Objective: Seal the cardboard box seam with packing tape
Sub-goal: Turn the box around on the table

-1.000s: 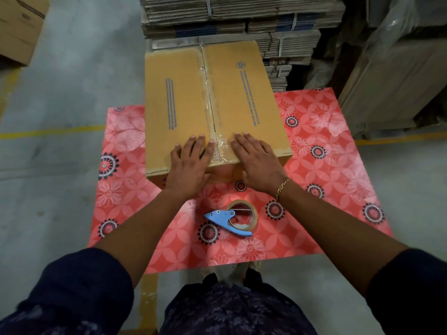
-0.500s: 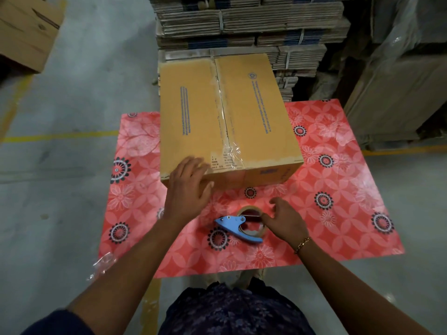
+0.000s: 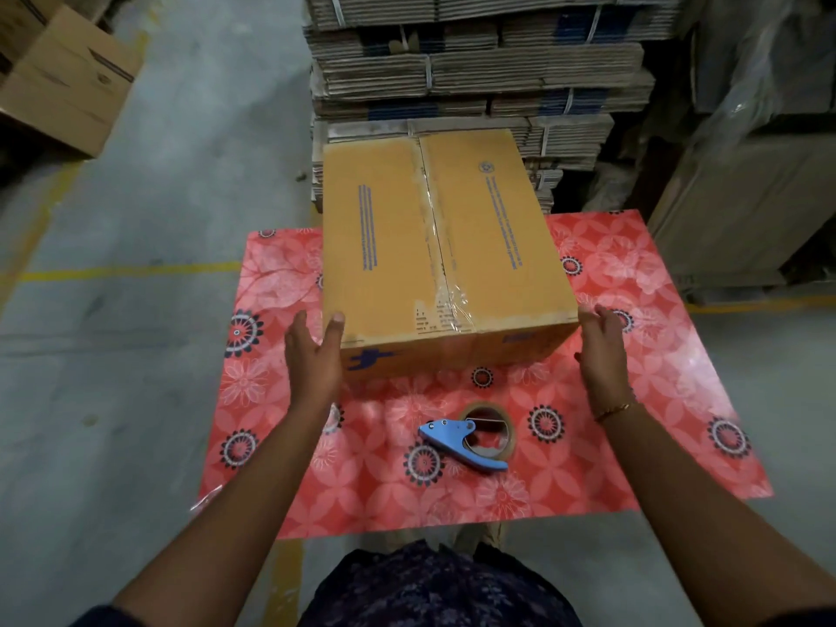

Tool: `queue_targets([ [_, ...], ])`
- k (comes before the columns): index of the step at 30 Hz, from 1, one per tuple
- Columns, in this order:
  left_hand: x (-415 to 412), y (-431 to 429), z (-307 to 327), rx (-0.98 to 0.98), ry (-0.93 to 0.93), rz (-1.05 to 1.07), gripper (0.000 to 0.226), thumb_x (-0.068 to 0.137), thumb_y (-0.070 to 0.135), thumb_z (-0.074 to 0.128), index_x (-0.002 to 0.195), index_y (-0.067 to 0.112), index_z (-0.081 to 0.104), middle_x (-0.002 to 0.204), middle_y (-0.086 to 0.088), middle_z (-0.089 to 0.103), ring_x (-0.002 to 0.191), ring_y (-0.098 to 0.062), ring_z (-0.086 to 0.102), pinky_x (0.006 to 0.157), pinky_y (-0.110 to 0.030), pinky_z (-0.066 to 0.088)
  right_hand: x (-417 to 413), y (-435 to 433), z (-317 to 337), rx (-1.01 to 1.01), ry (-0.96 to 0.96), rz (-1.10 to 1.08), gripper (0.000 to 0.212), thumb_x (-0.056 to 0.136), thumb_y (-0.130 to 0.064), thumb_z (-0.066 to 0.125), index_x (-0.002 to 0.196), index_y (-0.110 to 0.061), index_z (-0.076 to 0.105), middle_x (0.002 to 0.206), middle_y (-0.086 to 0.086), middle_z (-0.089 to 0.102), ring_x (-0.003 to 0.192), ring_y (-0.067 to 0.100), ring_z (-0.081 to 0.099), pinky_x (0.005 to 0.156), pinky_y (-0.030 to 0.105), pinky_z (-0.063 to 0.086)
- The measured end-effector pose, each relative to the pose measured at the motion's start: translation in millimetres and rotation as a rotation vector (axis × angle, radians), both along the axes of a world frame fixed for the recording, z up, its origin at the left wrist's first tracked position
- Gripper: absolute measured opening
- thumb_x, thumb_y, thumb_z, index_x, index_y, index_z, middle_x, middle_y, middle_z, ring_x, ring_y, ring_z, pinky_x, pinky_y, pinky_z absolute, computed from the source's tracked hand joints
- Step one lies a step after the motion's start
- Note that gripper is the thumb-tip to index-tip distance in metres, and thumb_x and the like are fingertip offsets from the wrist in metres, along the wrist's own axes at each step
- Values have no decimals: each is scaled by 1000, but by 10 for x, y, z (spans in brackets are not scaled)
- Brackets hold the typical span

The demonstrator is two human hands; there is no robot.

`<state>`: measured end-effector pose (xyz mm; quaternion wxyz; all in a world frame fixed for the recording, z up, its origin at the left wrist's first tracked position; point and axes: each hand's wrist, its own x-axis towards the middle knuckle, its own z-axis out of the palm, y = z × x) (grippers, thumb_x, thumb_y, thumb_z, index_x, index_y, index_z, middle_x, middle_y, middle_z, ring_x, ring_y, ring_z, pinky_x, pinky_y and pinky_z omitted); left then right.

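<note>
A closed brown cardboard box (image 3: 384, 246) stands on a red flowered sheet (image 3: 633, 400). Clear tape (image 3: 436, 246) runs along its centre seam, wrinkled at the near end. My left hand (image 3: 314, 355) is at the box's near left corner, thumb touching the top edge, fingers apart. At the near right corner is my right hand (image 3: 601, 350), fingers spread, close to or touching the side. A roll of brown packing tape in a blue dispenser (image 3: 470, 438) lies on the sheet between my forearms, untouched.
Tall bundles of flattened cartons (image 3: 475, 70) stand right behind the box. A brown carton (image 3: 68, 79) sits at the far left on the grey floor. Wrapped stacks (image 3: 760, 174) stand at the right. Yellow floor lines (image 3: 131, 270) run past the sheet.
My hands left the taped seam. The right hand reached to the tape dispenser, then let it be and went to the box's right corner. The left hand slid to the left corner.
</note>
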<state>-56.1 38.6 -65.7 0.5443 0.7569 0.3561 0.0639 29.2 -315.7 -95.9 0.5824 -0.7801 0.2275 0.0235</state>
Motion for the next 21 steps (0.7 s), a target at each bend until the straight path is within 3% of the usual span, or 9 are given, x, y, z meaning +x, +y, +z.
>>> queue_targets([
  [1, 98, 9, 12, -115, 32, 11, 80, 96, 58, 55, 159, 20, 25, 166, -8, 28, 150, -30, 32, 116, -46, 32, 148, -18, 66, 19, 48, 69, 84, 82, -73, 49, 150, -26, 40, 156, 4, 44, 138, 28, 46, 112, 56, 40],
  [3, 219, 0, -7, -248, 49, 10, 76, 94, 56, 59, 156, 20, 32, 155, -6, 45, 143, -31, 44, 105, -41, 40, 349, -16, 174, -13, 116, 216, 84, 86, -70, 52, 152, -20, 40, 154, 7, 47, 137, 31, 48, 109, 50, 42],
  [5, 261, 23, -88, -287, 17, -31, 58, 95, 41, 66, 146, 19, 48, 132, -1, 62, 129, -30, 58, 93, -36, 45, 401, 36, 230, -73, 107, 300, 58, 95, -50, 58, 141, -16, 53, 139, 9, 60, 124, 33, 58, 96, 41, 47],
  [8, 214, 168, -139, -278, -9, -89, 49, 95, 26, 69, 141, 18, 53, 129, -3, 67, 119, -26, 65, 94, -37, 49, 288, 127, 263, -83, 60, 310, 29, 97, -27, 63, 126, -21, 60, 123, 6, 67, 109, 30, 63, 91, 42, 52],
  [12, 68, 532, -95, -253, -47, -91, 43, 94, 19, 69, 135, 15, 58, 124, -7, 69, 110, -28, 67, 95, -39, 51, 58, 402, 240, -19, 6, 332, 35, 98, -25, 64, 131, -17, 61, 122, 4, 69, 102, 21, 66, 75, 29, 50],
  [16, -37, 895, -70, -257, -83, -76, 27, 92, 14, 69, 116, 24, 66, 114, -7, 73, 104, -31, 68, 94, -46, 52, -3, 735, 189, -29, -12, 347, 50, 94, -36, 66, 141, -23, 55, 129, 0, 69, 112, 22, 67, 89, 36, 56],
  [18, -57, 1008, -75, -258, -77, -73, 26, 92, 14, 69, 115, 27, 66, 119, -10, 73, 103, -30, 67, 95, -49, 52, -9, 843, 161, -53, 12, 353, 63, 88, -49, 65, 145, -25, 51, 138, 0, 65, 120, 24, 64, 99, 43, 54],
  [21, -101, 1081, -121, -256, -50, -71, 31, 92, 15, 70, 121, 25, 63, 129, -18, 69, 102, -29, 67, 98, -51, 51, -44, 933, 150, -65, 10, 390, 61, 92, -45, 65, 147, -24, 50, 135, -2, 65, 118, 23, 64, 95, 38, 53],
])
